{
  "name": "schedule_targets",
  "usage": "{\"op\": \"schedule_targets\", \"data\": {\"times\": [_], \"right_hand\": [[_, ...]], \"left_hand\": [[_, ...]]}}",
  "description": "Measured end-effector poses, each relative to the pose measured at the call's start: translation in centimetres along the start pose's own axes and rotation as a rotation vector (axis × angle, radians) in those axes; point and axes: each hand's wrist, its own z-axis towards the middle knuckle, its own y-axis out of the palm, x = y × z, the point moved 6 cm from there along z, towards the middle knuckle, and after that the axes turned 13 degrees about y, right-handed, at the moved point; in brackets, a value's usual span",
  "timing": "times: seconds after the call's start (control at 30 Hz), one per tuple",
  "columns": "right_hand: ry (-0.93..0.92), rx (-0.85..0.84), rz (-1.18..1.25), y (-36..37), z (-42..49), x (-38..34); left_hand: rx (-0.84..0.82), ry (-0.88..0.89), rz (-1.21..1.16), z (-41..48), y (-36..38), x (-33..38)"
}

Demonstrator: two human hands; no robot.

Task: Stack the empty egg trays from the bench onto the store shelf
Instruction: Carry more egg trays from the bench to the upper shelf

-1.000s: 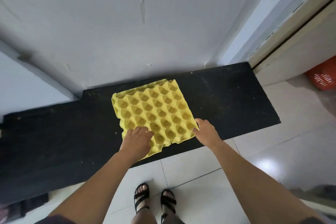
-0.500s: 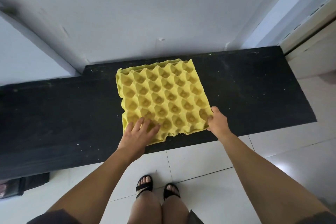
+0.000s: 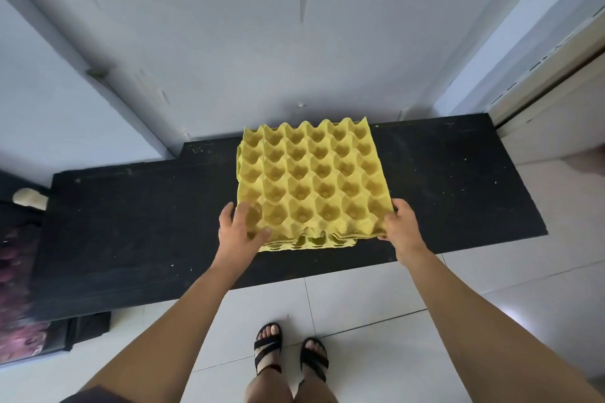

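Yellow egg trays (image 3: 311, 180) sat stacked on black bench (image 3: 131, 222) between both hands, left hand (image 3: 240, 229) spread over near-left corner, right hand (image 3: 401, 226) pinching near-right corner; judged best to square edges and grip evenly before lifting.

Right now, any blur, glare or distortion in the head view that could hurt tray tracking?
Head view: trays, left hand and right hand sharp, evenly lit. Head view: wide-angle bows the bench edge and wall lines; glare patch on the floor at right; far-left edge smeared.
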Motion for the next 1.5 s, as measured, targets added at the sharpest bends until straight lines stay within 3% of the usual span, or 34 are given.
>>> {"op": "schedule_targets", "data": {"times": [0.1,0.3,0.5,0.73,1.07,1.33,1.5], "right_hand": [[-0.004,0.004,0.054,0.0,-1.1,-0.6],[-0.063,0.024,0.035,-1.3,-5.8,-4.1],[-0.278,0.103,0.027,-2.8,-12.9,-10.5],[-0.529,-0.008,0.108,-3.7,-22.7,-17.6],[-0.758,-0.007,0.152,-3.0,-34.6,-19.0],[-0.912,-0.156,0.179,2.5,-44.9,-20.6],[-0.997,-0.281,0.252,8.0,-52.3,-22.1]], "left_hand": [[0.070,-0.117,-0.236,0.1,-0.5,0.5],[0.126,-0.061,-0.184,-0.9,-4.5,4.2],[0.269,0.034,-0.211,-2.3,-12.2,10.6],[0.478,0.206,-0.202,-6.1,-21.8,17.7],[0.661,0.276,-0.090,-19.4,-30.6,21.4],[0.905,0.184,-0.046,-32.0,-37.1,18.4],[1.035,0.243,0.003,-38.3,-44.0,17.7]]}}
